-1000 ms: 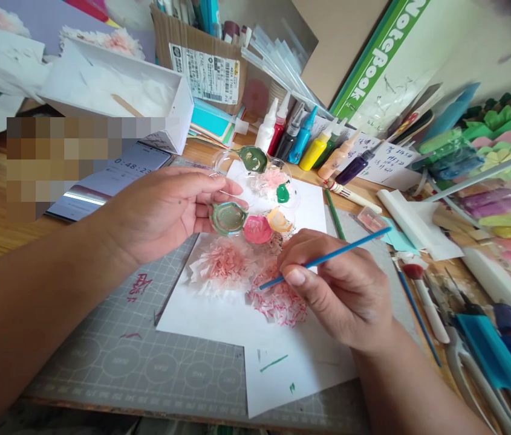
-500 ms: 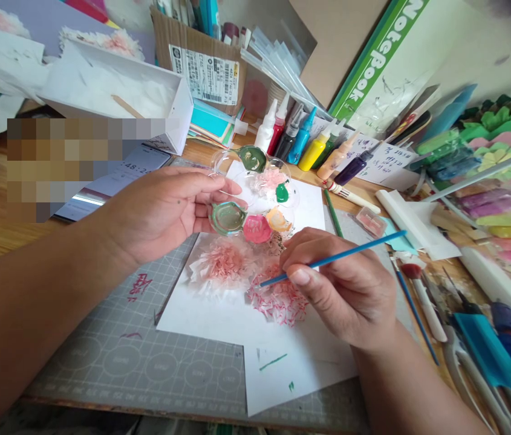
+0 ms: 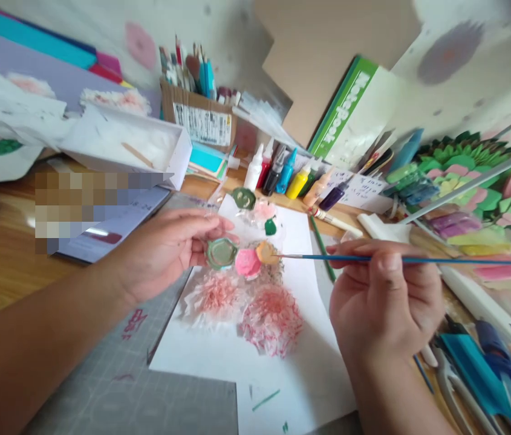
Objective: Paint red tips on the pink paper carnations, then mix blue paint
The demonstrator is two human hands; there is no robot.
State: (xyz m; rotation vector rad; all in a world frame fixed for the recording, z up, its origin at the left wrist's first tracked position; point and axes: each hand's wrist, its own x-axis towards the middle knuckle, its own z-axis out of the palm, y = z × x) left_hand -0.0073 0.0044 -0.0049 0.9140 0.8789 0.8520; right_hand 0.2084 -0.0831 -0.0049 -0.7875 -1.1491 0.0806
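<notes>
My left hand (image 3: 164, 251) grips the left edge of a clear paint palette (image 3: 221, 252) whose wells hold green, pink and orange-yellow paint. Held above the paper, the palette hides part of what lies below. In my right hand (image 3: 386, 296) is a thin blue paintbrush (image 3: 350, 258), pinched between thumb and fingers and lying nearly level. Its tip points left and meets the orange-yellow well (image 3: 266, 252). Below the palette, a pale pink paper flower (image 3: 216, 296) and a pink-edged paper flower (image 3: 273, 317) rest on white paper (image 3: 201, 356).
A grey cutting mat (image 3: 101, 386) lies under the paper. Several paint bottles (image 3: 286, 172) stand at the back, near a cardboard box (image 3: 201, 121) of brushes. At left are a white box (image 3: 123, 145) and a phone (image 3: 110, 223); pliers (image 3: 455, 380) lie at right.
The paintbrush has turned: its tip, earlier down over the pink-edged flower, is now at the palette's orange-yellow well. My right hand has shifted right. The view has tilted up somewhat.
</notes>
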